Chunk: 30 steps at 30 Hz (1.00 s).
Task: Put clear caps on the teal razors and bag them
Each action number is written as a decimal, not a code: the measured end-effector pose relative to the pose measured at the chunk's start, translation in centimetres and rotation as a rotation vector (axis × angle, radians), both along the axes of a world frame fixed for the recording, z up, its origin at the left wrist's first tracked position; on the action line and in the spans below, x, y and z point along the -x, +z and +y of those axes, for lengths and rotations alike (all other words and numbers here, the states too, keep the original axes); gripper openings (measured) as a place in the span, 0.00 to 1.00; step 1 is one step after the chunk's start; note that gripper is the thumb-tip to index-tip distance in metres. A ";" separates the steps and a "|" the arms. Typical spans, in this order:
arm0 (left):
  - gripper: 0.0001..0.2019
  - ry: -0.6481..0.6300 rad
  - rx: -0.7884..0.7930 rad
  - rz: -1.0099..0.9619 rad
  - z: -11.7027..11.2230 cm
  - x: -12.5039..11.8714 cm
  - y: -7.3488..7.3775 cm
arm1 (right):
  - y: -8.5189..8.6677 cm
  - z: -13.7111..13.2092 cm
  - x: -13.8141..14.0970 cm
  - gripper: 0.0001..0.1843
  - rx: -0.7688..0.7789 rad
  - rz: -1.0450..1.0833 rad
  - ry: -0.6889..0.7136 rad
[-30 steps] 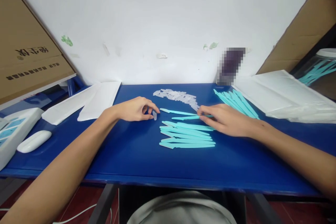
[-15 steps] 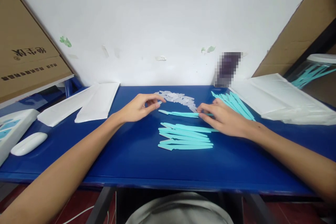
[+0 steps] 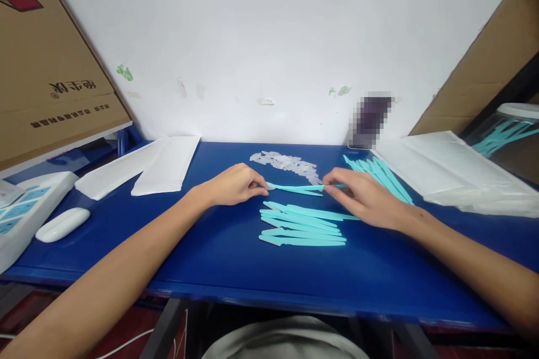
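Observation:
My left hand (image 3: pixel 241 184) is closed in a pinch on a small clear blade cap (image 3: pixel 270 185), which meets the blade end of a turquoise eyebrow razor (image 3: pixel 292 188). The fingertips partly hide the cap. My right hand (image 3: pixel 357 193) pinches the same razor by its handle end. Another turquoise handle lies just under it. Below both hands, several turquoise razors (image 3: pixel 303 230) lie side by side on the blue table (image 3: pixel 236 263). Behind the held razor is a loose heap of clear caps (image 3: pixel 288 162).
More turquoise razors (image 3: pixel 381 176) lie beyond my right hand, beside white plastic packaging (image 3: pixel 455 168). White sleeves (image 3: pixel 166 165) and a white mouse (image 3: pixel 63 225) are at the left. A clear jar (image 3: pixel 505 129) of razors stands at far right. A phone-like object (image 3: pixel 370 120) leans on the wall.
My left hand has moved right and down, bringing the clear cap to the razor's blade end. The right hand still holds the handle. The view has shifted slightly.

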<state>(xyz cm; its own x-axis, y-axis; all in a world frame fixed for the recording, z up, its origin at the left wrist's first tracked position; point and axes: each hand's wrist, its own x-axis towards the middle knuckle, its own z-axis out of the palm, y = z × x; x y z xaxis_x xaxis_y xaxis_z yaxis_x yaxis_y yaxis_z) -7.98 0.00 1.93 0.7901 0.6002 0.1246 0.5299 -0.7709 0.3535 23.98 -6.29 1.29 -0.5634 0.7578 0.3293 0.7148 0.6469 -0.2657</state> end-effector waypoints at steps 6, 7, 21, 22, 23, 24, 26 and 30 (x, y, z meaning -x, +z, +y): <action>0.12 0.024 -0.032 0.055 0.0 -0.2 0.0 | -0.2 -0.1 0.2 0.16 0.086 -0.067 0.005; 0.13 0.026 -0.045 0.060 0.0 -0.2 0.0 | -0.2 -0.1 0.3 0.16 0.082 -0.070 0.009; 0.13 -0.007 -0.050 -0.017 0.2 -0.5 -1.0 | -0.1 0.1 0.2 0.16 0.074 -0.090 0.006; 0.13 -0.007 -0.043 -0.022 0.2 -0.5 -1.0 | -0.1 0.1 0.2 0.17 0.070 -0.095 0.005; 0.14 -0.007 -0.037 -0.026 0.2 -0.5 -0.9 | -0.1 0.1 0.1 0.17 0.064 -0.096 0.007; 0.14 -0.007 -0.032 -0.031 0.2 -0.5 -0.9 | -0.1 0.2 0.1 0.17 0.059 -0.096 0.009; 0.15 -0.015 -0.023 -0.048 0.1 -0.6 -1.0 | -0.2 0.2 0.2 0.17 0.051 -0.093 0.009; 0.15 -0.045 -0.030 -0.112 -0.1 -1.8 -1.2 | -0.4 0.0 1.0 0.17 0.033 -0.091 0.019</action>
